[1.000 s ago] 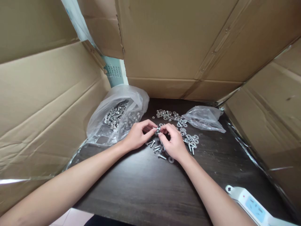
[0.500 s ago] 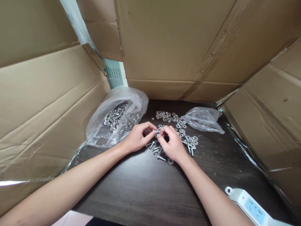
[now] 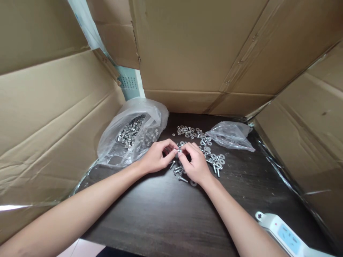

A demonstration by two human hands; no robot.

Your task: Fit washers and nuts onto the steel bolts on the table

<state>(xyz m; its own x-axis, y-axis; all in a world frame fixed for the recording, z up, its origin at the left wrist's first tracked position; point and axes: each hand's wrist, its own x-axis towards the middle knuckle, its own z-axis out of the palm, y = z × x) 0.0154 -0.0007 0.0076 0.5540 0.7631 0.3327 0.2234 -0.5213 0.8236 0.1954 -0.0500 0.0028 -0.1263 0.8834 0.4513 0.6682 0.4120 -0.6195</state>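
Note:
My left hand [image 3: 158, 156] and my right hand [image 3: 195, 161] meet over the table, fingertips almost touching. Both pinch a small shiny bolt [image 3: 179, 151] between thumb and fingers; whether a nut or washer sits on it is too small to tell. Just below the fingers lie several loose bolts [image 3: 183, 179] and a flat washer [image 3: 193, 183], partly beside my right wrist. Beyond and right of my hands spreads a scatter of washers [image 3: 222, 157], nuts [image 3: 173, 135] and more bolts [image 3: 214, 169].
A see-through plastic bag [image 3: 107, 150] holding many metal fasteners [image 3: 131, 132] lies open at the left. Another plastic bag [image 3: 233, 135] rests crumpled at the back right. Cardboard walls [image 3: 187, 46] surround the dark table [image 3: 150, 210]. A white power strip [image 3: 289, 237] is at the front right.
My hands stay nearly in place, still pinching the bolt; the fingers shift only slightly around it. The whole view has drifted a few pixels.

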